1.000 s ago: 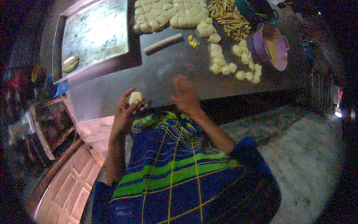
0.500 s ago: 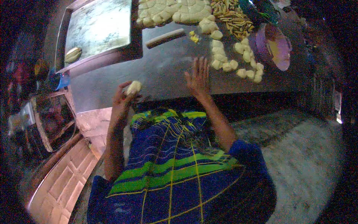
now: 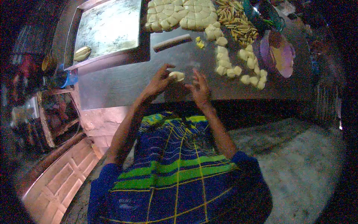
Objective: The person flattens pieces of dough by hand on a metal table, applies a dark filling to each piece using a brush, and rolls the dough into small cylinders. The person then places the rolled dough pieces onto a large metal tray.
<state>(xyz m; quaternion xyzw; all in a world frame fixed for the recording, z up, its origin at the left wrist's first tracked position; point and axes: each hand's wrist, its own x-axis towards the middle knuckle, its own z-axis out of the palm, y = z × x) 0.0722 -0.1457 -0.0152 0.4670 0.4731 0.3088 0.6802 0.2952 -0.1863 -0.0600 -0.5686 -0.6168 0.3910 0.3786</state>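
Note:
A small pale piece of dough (image 3: 176, 76) is at the fingertips of my left hand (image 3: 159, 80), whose thumb and fingers close on its left side just over the metal table (image 3: 112, 87). To its right, my right hand (image 3: 201, 91) is open and holds nothing, its fingers spread and pointing away from me, a little apart from the dough. Beyond both hands lies a grey-brown rolling pin (image 3: 172, 43). A small bright yellow lump (image 3: 200, 43) sits near its right end. Farther right, several dough pieces (image 3: 223, 61) stand in a row, with another cluster of dough pieces (image 3: 253, 67) beside them.
A large tray (image 3: 143, 48) at the far left carries a shaped piece of dough (image 3: 82, 53). Scored slabs of dough (image 3: 182, 15) lie at the back, beside a heap of yellowish-brown sticks (image 3: 238, 26). A purple basin (image 3: 266, 52) stands at the right. A blue container (image 3: 69, 77) is below the tray.
My left hand has moved right and forward with the dough, close to my right hand. My right hand has drawn slightly nearer to me. The view has shifted a little.

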